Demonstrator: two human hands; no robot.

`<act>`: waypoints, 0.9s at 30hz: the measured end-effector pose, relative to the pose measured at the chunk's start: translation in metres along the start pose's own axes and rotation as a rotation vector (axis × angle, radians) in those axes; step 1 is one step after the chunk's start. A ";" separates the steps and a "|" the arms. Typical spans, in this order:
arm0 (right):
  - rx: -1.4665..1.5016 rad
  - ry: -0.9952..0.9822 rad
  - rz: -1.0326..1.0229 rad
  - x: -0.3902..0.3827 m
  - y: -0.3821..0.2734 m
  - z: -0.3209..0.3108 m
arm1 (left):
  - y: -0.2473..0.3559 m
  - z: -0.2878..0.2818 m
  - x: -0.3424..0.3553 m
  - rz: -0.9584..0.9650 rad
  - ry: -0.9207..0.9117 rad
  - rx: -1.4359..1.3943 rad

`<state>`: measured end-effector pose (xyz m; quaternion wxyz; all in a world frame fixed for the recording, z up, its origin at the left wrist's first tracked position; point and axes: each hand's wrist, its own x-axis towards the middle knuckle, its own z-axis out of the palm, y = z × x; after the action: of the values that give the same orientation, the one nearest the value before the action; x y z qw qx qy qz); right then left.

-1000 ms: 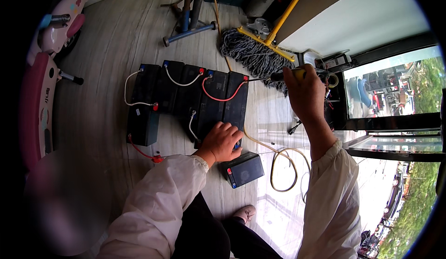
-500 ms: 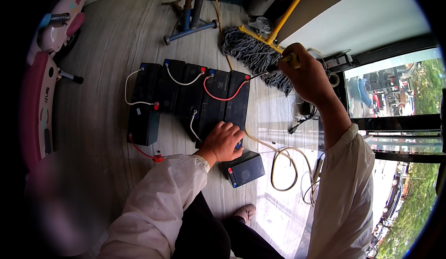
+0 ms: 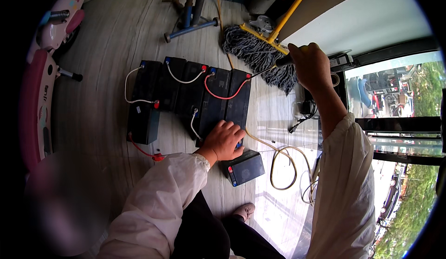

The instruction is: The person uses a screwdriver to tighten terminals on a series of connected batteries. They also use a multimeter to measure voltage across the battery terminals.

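Several black block-shaped batteries stand side by side on the floor, joined by short white and red wires. My right hand [image 3: 310,66] is closed around the dark handle of a screwdriver [image 3: 284,60]. Its thin shaft slants down to the red terminal at the far end of the rightmost battery [image 3: 238,105], where the red wire [image 3: 217,96] ends. On the near end of that battery and its neighbour rests my left hand [image 3: 225,140], fingers extended, partly covering a blue terminal. A white wire [image 3: 186,83] links two batteries further left. A separate battery [image 3: 246,170] lies just nearer than my left hand.
A grey string mop [image 3: 258,57] with a yellow handle lies beyond the batteries. Blue metal stand legs [image 3: 191,30] are at the back. A pink ride-on toy [image 3: 39,105] stands left. A coiled cable [image 3: 295,166] and black cord [image 3: 304,118] lie right, near the glass door [image 3: 395,101].
My right hand has shifted slightly to the right and its grip on the screwdriver has turned. The tool's tip stays at the red terminal. My left hand has barely moved.
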<state>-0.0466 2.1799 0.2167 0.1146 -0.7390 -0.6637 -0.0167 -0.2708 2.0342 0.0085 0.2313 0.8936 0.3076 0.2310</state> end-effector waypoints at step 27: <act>0.217 -0.351 -0.374 0.019 -0.029 -0.022 | -0.005 -0.002 -0.003 0.003 0.021 -0.037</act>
<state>-0.0697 2.1970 0.2457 0.0711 -0.5786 -0.7962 0.1620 -0.2766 2.0362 0.0068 0.2443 0.8870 0.3045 0.2465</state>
